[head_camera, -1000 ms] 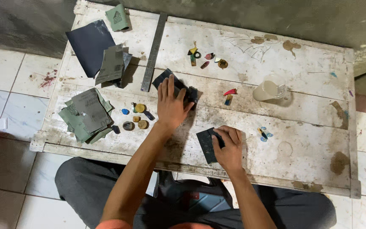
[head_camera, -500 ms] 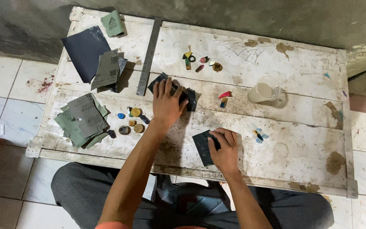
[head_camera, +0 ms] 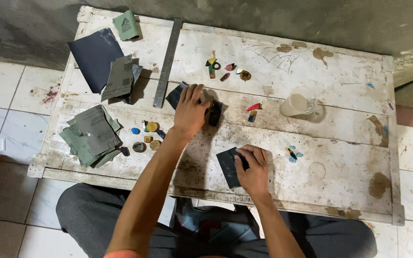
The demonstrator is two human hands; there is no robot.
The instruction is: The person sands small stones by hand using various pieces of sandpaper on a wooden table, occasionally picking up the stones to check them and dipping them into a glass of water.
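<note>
Two hands (head_camera: 190, 112) (head_camera: 253, 168) on dark sheets (head_camera: 227, 166), mid-table (head_camera: 350, 143).

- Probably a small home craft workshop, floor level.
- Worn white wooden board (head_camera: 340, 157) on tiled floor (head_camera: 5, 114).
- Sandpaper sheets (head_camera: 94, 136), metal ruler (head_camera: 167, 62), small coloured pieces (head_camera: 225, 69).

Soft, even light falls from above on the pale worktop (head_camera: 340, 157), leaving short shadows under the hands and paper sheets. The top corners darken. Focus is sharp throughout, with no glare and little blur.
</note>
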